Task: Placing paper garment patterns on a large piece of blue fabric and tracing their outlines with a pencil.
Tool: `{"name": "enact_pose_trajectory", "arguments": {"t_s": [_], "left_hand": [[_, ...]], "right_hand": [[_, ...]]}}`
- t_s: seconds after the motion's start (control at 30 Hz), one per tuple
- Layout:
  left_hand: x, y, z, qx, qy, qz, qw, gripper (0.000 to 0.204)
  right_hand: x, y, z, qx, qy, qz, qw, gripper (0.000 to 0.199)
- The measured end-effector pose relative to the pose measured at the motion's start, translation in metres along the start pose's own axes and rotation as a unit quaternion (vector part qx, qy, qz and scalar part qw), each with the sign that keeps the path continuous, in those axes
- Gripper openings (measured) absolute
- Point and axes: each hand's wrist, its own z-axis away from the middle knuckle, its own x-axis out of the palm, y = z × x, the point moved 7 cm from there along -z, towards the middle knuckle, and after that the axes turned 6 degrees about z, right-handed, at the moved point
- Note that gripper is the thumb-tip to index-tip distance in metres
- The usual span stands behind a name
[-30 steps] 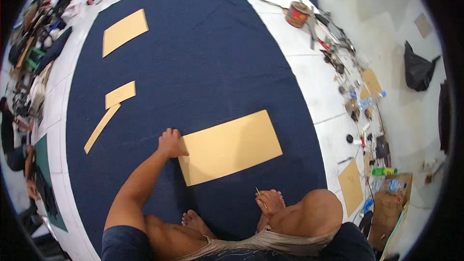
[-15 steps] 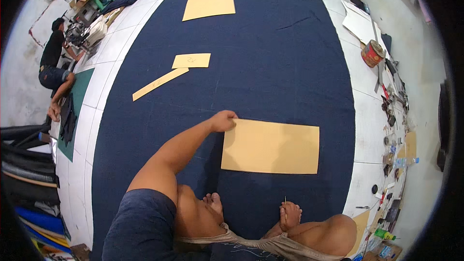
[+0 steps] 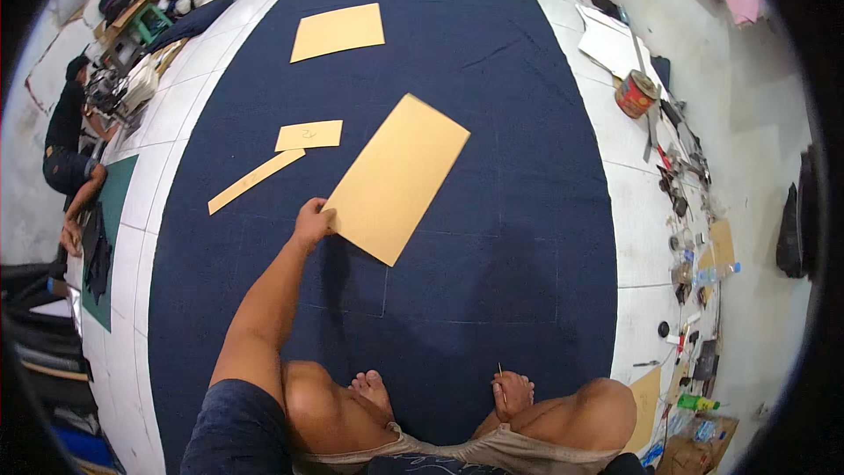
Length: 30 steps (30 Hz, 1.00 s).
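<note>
My left hand pinches the lower left corner of a large tan cardboard pattern piece, which is tilted above the dark navy cloth. Thin pale lines mark a rectangle on the cloth nearer to me. By my right foot, my right hand is closed on a thin pen-like stick; its exact kind is too small to tell. Farther off on the cloth lie a small card rectangle, a narrow card strip touching or nearly touching it, and another large card.
A person sits at the left beside a green mat. Along the right wall are a red tin, plastic bottles and scattered tools. White floor tiles border the cloth. Dark rolls are stacked at the lower left.
My left hand has lifted the large card off the marked area, moved it away to the left and turned it slantwise, uncovering the pale lines. My right hand stays by my foot.
</note>
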Motion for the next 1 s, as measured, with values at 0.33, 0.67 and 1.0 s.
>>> {"name": "enact_pose_trajectory", "arguments": {"t_s": [0.33,0.67,1.0], "left_hand": [[-0.014,-0.031,0.002,-0.077,-0.055,-0.313,0.945,0.028],[0.003,-0.038,0.014,-0.095,-0.156,-0.516,0.837,0.045],[-0.033,-0.018,0.03,-0.132,-0.03,-0.495,0.858,0.049]], "right_hand": [[-0.019,-0.01,-0.018,0.03,-0.025,-0.01,0.999,0.014],[-0.006,-0.002,-0.006,-0.02,0.017,0.026,0.999,0.012],[0.012,0.003,0.0,0.009,-0.01,0.015,1.0,0.02]]}}
